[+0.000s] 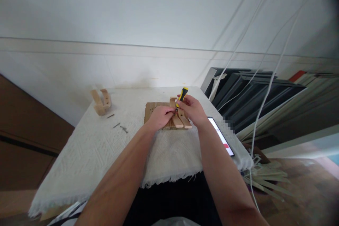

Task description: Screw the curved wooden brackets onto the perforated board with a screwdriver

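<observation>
Board [153,110] of flat brown wood sits mid-worktop, and that's our landmark. Two paler slats [183,120] lie across its right end, side by side. Right hand [192,110] is clenched round a yellow-and-black screwdriver [182,94], handle tilted up and away, tip down at the slats. Left hand [159,117] rests on the board, fingers pinched shut by the tip; what they pinch is too small to tell.

Worktop [106,155] under the board wears a white textured cloth with a frayed near edge. Well left of the board stands a U-shaped wooden piece [101,102], with loose screws [120,126] between. Right of the board lies a phone [221,136], screen lit. Beyond that, dark panels [254,95] lean against the pale wall, white cables [267,91] hanging across them.
</observation>
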{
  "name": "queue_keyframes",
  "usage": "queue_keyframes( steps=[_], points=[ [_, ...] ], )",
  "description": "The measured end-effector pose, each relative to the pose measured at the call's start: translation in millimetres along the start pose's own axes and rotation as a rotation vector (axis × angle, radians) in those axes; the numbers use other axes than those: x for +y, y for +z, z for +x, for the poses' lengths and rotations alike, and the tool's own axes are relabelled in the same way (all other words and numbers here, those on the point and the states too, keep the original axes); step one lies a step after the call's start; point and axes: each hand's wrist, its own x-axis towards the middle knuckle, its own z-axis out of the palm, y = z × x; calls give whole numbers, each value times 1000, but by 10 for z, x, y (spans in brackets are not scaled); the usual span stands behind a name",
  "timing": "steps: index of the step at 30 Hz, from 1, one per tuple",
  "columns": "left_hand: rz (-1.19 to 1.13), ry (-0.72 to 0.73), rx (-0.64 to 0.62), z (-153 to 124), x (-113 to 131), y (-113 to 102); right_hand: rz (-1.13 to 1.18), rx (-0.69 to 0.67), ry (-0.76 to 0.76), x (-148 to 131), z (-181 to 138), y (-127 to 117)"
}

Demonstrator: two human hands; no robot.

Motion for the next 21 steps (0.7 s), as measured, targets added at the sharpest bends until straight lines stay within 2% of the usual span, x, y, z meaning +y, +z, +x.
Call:
queue_keyframes(
  steps=[4,9,17,19,21],
  points=[
    [6,5,-9,0,-23,4,-153,105,-7,33,22,33],
    [4,5,-15,-4,-15,-6,-252,77,-43,-50,-24,13],
    [-22,-52,2,0,-18,23,-25,-1,-20,-132,-115,-74],
    [-25,-56,6,3,-16,29,-64,34,-15,-122,-91,-35],
    [-25,-55,3,6,-11,30,-177,132,-3,-113,-57,27]
  ],
)
